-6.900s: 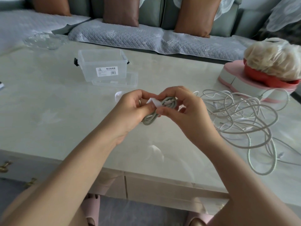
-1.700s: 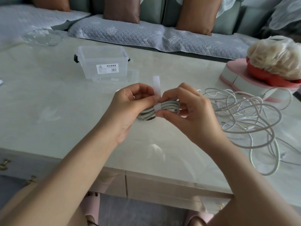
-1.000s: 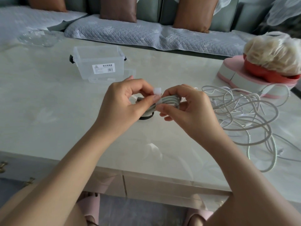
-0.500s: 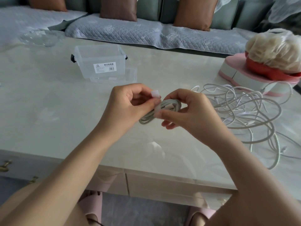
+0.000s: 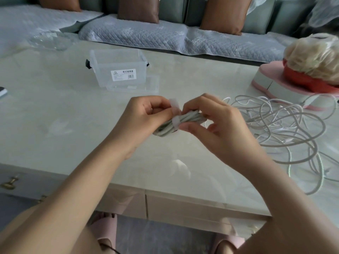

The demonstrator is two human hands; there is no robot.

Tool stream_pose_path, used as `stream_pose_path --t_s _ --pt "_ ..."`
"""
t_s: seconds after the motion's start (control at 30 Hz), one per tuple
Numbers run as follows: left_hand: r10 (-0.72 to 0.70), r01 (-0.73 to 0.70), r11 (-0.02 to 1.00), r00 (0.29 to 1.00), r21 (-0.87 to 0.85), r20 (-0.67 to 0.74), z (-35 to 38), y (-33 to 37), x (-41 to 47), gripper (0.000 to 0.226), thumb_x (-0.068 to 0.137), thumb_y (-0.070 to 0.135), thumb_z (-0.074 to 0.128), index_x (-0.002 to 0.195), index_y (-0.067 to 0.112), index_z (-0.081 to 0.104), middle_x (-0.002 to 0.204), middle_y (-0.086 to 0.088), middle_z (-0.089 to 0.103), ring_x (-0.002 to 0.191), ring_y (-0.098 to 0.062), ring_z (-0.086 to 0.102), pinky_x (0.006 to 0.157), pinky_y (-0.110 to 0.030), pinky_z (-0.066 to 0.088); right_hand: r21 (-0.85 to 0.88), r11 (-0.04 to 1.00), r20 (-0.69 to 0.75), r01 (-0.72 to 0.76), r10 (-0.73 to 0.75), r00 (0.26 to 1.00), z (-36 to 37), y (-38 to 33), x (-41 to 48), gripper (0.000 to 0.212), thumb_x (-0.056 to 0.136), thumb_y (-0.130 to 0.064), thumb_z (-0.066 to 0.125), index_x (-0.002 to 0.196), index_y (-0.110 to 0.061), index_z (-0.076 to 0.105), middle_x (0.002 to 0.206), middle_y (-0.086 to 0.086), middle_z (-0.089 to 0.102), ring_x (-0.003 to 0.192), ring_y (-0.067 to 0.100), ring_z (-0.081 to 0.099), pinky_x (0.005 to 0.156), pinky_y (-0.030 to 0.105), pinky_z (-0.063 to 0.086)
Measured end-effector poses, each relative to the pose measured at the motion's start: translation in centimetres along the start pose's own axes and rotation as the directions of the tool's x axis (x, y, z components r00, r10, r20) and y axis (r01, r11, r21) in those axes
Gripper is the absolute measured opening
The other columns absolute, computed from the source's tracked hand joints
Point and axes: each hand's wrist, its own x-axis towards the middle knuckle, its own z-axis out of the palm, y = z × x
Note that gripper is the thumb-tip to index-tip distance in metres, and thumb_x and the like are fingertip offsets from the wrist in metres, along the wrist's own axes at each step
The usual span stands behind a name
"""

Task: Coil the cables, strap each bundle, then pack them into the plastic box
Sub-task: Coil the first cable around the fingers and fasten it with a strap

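A coiled grey cable bundle is held above the table between both hands. A white strap wraps round the bundle, its free end sticking up. My left hand pinches the strap at the bundle's left side. My right hand grips the bundle from the right, thumb under it and fingertips on top. The clear plastic box stands open at the far middle of the table, with its lid lying in front of it.
A loose tangle of white and grey cables spreads over the table to the right. Behind it stands a pink and red object with a bagged bundle on top. A clear dish sits far left. A sofa lines the far edge.
The strap has been wound round the coiled bundle and its end now sticks up again. Both hands keep hold of the bundle in about the same spot.
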Motion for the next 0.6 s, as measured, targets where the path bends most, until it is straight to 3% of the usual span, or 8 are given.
stream_pose_path --t_s 0.07,0.23,0.33,0.43,0.6 --pt "0.036 -0.036 0.999 0.999 0.022 -0.013 0.3 0.0 -0.1 0.015 0.087 0.007 0.061 0.075 0.009 0.07 0.061 0.0 0.065 0.057 -0.006 0.057 0.055 -0.014 0.04 0.055 0.997 -0.01 -0.047 0.047 0.999 0.1 0.1 0.0 0.012 0.082 -0.02 0.072 0.089 -0.014 0.064 0.081 -0.011 0.055 0.069 0.008 0.054 0.054 0.008 0.037" --pt "0.047 -0.05 0.998 0.995 -0.034 -0.083 0.9 -0.2 0.1 0.014 0.086 0.005 0.062 0.079 0.011 0.072 0.07 -0.004 0.069 0.067 -0.016 0.064 0.061 -0.021 0.049 0.16 0.98 -0.05 -0.121 0.13 0.99 0.1 0.6 0.1 0.008 0.082 -0.019 0.071 0.087 -0.019 0.065 0.078 -0.009 0.057 0.069 0.018 0.059 0.054 0.024 0.05" --pt "0.005 -0.017 0.993 0.994 -0.113 -0.107 1.2 -0.2 0.2 0.013 0.084 0.002 0.063 0.079 0.008 0.072 0.072 -0.005 0.07 0.068 -0.021 0.065 0.057 -0.021 0.049 0.225 0.959 -0.046 -0.174 0.189 0.981 0.3 0.6 0.0 0.006 0.084 -0.015 0.071 0.085 -0.014 0.065 0.077 0.0 0.058 0.063 0.023 0.06 0.042 0.032 0.052" --pt "-0.036 0.016 0.983 0.994 -0.182 -0.106 1.3 -0.2 0.3 0.007 0.075 0.01 0.068 0.075 0.011 0.074 0.076 -0.012 0.07 0.069 -0.026 0.066 0.065 -0.033 0.057 0.272 0.938 -0.038 -0.216 0.235 0.971 0.2 0.5 0.0 0.007 0.084 -0.016 0.07 0.084 -0.012 0.065 0.074 0.003 0.059 0.062 0.022 0.061 0.041 0.029 0.051" --pt "-0.044 0.024 0.985 0.993 -0.172 -0.112 1.6 -0.4 0.3 0.012 0.07 0.018 0.065 0.073 0.013 0.076 0.077 -0.013 0.069 0.072 -0.024 0.064 0.079 -0.047 0.054 0.321 0.901 -0.017 -0.292 0.313 0.95 0.2 0.5 0.0 0.009 0.084 -0.018 0.07 0.083 -0.01 0.065 0.062 -0.003 0.058 0.054 0.013 0.06 0.042 0.026 0.05"
